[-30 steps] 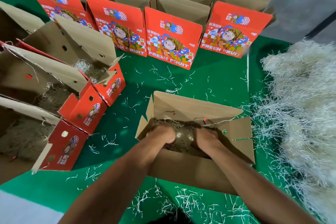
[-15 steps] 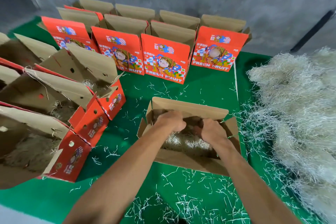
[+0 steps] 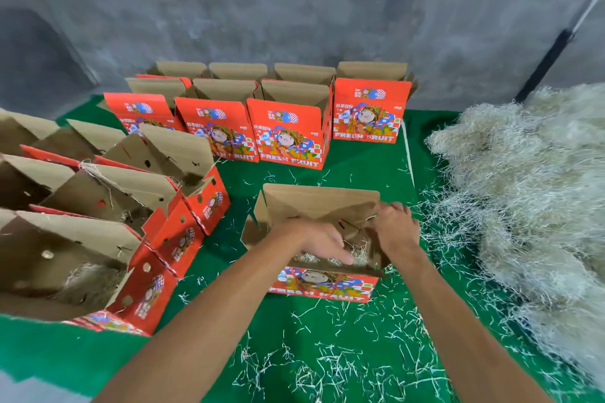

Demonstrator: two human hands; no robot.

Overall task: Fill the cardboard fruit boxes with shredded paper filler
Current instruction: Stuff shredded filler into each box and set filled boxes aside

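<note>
View has lifted since a second ago: more grey wall (image 3: 294,3) shows, and the front box's (image 3: 322,285) red printed face, hidden before behind its near cardboard wall, now reads FRESH FRUIT. The green mat (image 3: 343,170) carries everything. The filler pile (image 3: 530,193) sits at right, its far and near ends cut off by the frame edge. The back rows of boxes (image 3: 284,134) stand upright and open, unmoved; their insides cannot be seen. The left boxes (image 3: 108,226) lie in a line, partly cut off at the left edge, with dim filler just visible inside two of them. The front box stands on the mat between the two forearms, flaps up, pale filler (image 3: 357,253) low inside, mostly hidden by the hands. A second ago both hands were sunk in the filler, pressing down. Now the left hand (image 3: 322,240) has risen to the box mouth, fingers straight and loose, holding nothing, tips over the filler. The right hand (image 3: 394,227) has moved to the right side flap, fingers curled at its edge; whether it truly grips the flap is hard to tell. Loose strands (image 3: 334,366) scatter the near mat.
</note>
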